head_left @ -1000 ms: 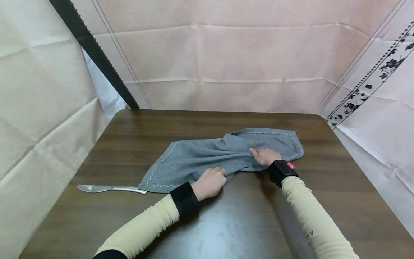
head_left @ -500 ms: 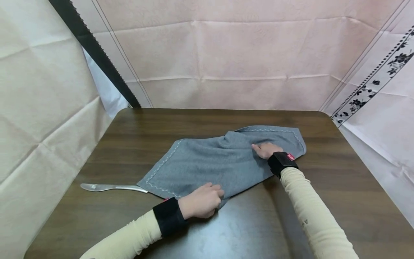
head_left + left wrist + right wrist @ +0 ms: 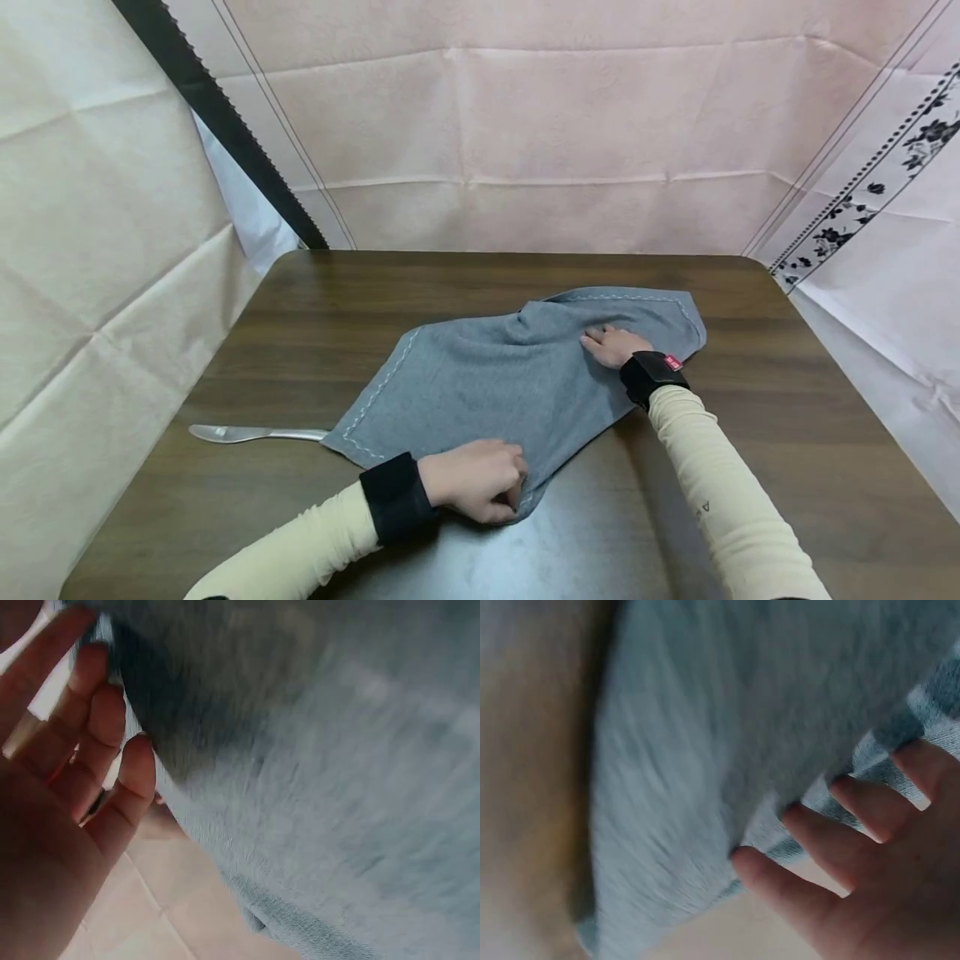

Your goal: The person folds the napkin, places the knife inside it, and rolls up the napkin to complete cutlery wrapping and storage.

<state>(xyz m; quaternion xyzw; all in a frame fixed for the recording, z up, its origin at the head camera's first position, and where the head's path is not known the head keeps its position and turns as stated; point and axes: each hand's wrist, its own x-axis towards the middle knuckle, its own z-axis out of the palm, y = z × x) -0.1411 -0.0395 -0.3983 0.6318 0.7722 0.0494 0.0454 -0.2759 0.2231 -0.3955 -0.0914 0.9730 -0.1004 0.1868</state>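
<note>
A grey-blue cloth napkin (image 3: 480,375) with a white stitched border lies spread askew over the middle of the table, with folds toward its far right. At its near edge, my left hand (image 3: 480,482) pinches the fabric between thumb and fingers; in the left wrist view the other fingers (image 3: 105,724) lie along the cloth's edge. Farther back, my right hand (image 3: 617,346) rests on the right part of the napkin. Its fairly straight, spread fingers (image 3: 787,892) press their tips into the fabric in the right wrist view.
A silver table knife (image 3: 247,433) lies left of the napkin, its handle end tucked under the cloth's left corner. The brown wooden table (image 3: 337,287) has rounded far corners. Pale fabric sheets (image 3: 570,150) hang behind and beside it.
My left hand has drawn the near edge of the napkin toward the front, flattening its folds and spreading the cloth wider. My right hand stays on the right part, slightly farther back.
</note>
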